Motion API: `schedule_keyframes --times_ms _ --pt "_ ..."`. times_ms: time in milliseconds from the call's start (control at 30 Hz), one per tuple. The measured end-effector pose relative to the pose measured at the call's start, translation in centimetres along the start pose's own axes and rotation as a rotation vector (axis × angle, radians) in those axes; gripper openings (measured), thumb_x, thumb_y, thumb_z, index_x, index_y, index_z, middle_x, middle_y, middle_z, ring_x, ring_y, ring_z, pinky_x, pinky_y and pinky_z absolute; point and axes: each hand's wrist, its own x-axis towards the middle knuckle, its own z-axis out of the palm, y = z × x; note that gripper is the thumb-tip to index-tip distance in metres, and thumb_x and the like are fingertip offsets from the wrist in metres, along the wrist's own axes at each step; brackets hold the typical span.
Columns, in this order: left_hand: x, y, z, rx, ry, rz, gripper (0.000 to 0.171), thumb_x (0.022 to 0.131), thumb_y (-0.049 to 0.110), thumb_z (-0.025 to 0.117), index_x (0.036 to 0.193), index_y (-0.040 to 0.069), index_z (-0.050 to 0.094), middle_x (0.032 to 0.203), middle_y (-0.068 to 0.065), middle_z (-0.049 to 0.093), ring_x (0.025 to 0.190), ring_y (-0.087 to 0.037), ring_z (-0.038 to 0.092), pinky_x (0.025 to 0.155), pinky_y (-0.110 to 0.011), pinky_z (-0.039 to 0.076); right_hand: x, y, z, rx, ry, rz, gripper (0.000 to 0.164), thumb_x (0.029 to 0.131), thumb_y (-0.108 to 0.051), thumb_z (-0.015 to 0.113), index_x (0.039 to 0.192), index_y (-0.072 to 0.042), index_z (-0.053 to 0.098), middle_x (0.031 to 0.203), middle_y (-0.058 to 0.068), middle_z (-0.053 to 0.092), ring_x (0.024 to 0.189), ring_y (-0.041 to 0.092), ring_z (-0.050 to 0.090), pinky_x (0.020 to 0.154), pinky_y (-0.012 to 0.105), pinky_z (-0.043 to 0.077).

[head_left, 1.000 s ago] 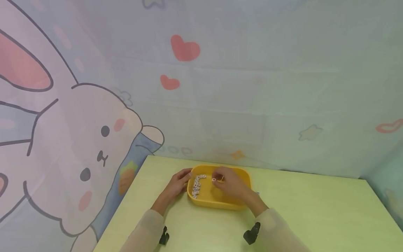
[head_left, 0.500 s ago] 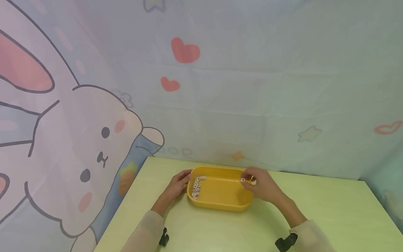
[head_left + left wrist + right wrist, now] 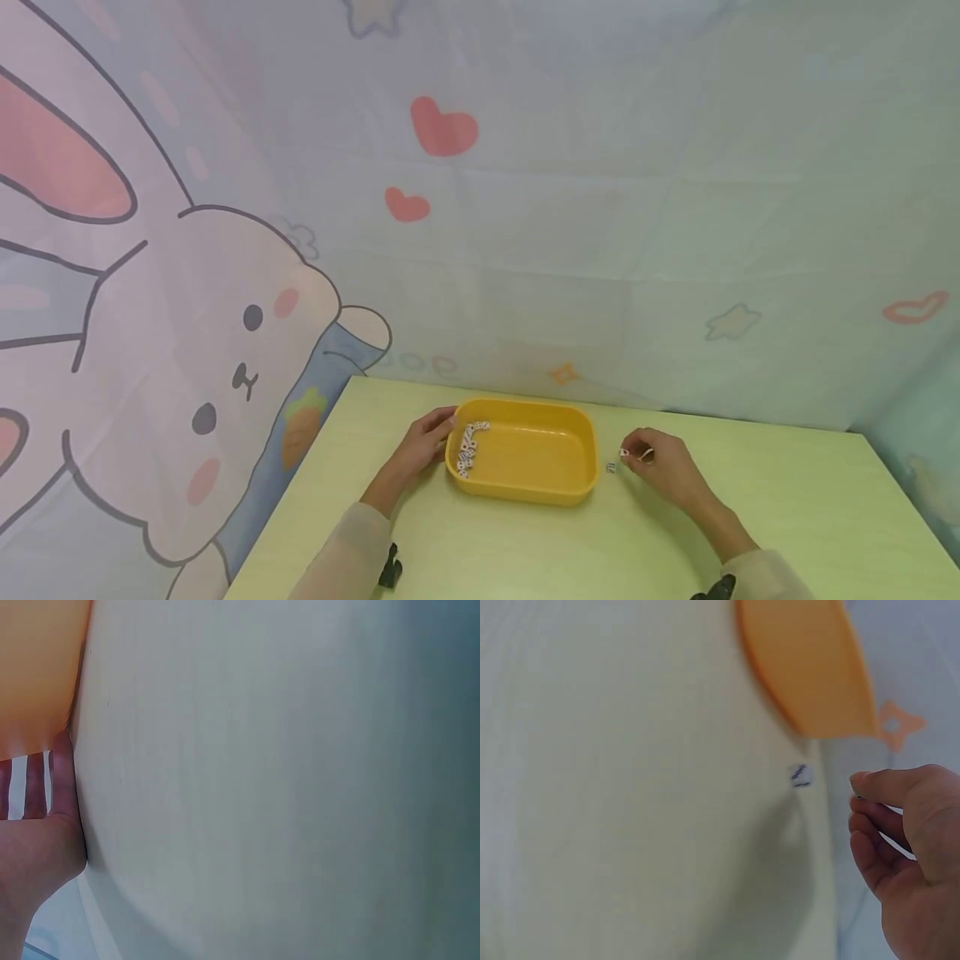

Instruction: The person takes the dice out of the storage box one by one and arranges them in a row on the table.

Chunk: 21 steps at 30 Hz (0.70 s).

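My left hand [image 3: 422, 440] holds the left end of a shallow yellow tray [image 3: 525, 493], its thumb at the rim. In the left wrist view its fingers [image 3: 34, 787] run along the tray's outer wall. Several small white dice [image 3: 467, 450] lie along the tray's left inside. To the right of the tray, my right hand [image 3: 663, 468] pinches one white die [image 3: 624, 452] with a red spot between thumb and fingertips. Just left of it another die [image 3: 611, 467] with dark marks sits on the table. In the right wrist view the fingertips hide nearly all of the pinched die.
The light table [image 3: 780, 500] stretches to the right of the tray. A printed cloth backdrop [image 3: 570, 233] with a rabbit and hearts rises along the table's back edge. Black wrist mounts [image 3: 392, 567] show at the sleeves.
My right hand has carried the pinched die from over the tray out past its right rim, beside the other die on the table. The left hand and tray have stayed in place.
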Motion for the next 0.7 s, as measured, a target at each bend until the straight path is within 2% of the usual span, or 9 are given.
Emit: schedule_keyframes --times_ms 167,333,567,700 --pt "0.0 0.2 -0.1 -0.005 -0.004 -0.001 0.045 0.110 0.032 0.060 0.150 0.009 0.059 0.147 -0.014 0.060 0.123 -0.025 0.062 0.083 -0.028 0.061 -0.8 1.7 1.7 0.025 0.016 0.007 0.018 0.087 0.006 0.079 0.095 -0.008 0.073 0.089 -0.003 0.069 0.083 0.015 0.066 0.073 0.029 0.060" --pt "0.1 0.2 0.0 0.002 -0.019 -0.003 0.045 0.111 0.031 0.059 0.150 0.009 0.059 0.148 -0.015 0.059 0.123 -0.026 0.061 0.083 -0.028 0.061 -1.2 2.1 2.6 0.044 0.019 0.043 0.019 0.086 0.006 0.079 0.093 -0.011 0.073 0.089 -0.001 0.070 0.082 0.012 0.064 0.074 0.029 0.058" --pt "0.1 0.2 -0.2 -0.006 -0.032 0.003 0.045 0.110 0.032 0.060 0.150 0.010 0.059 0.147 -0.014 0.060 0.122 -0.024 0.062 0.085 -0.029 0.060 -1.6 2.2 2.8 0.114 -0.023 0.134 0.015 0.089 -0.003 0.084 0.101 -0.009 0.076 0.099 0.000 0.071 0.092 0.019 0.067 0.079 0.029 0.058" --pt "-0.2 0.0 -0.3 -0.010 -0.041 0.007 0.047 0.110 0.033 0.060 0.151 0.009 0.057 0.149 -0.016 0.058 0.125 -0.027 0.061 0.085 -0.029 0.060 -1.9 2.0 2.7 0.162 -0.071 0.199 0.020 0.092 -0.011 0.084 0.110 -0.007 0.076 0.106 0.003 0.072 0.099 0.021 0.066 0.082 0.030 0.055"
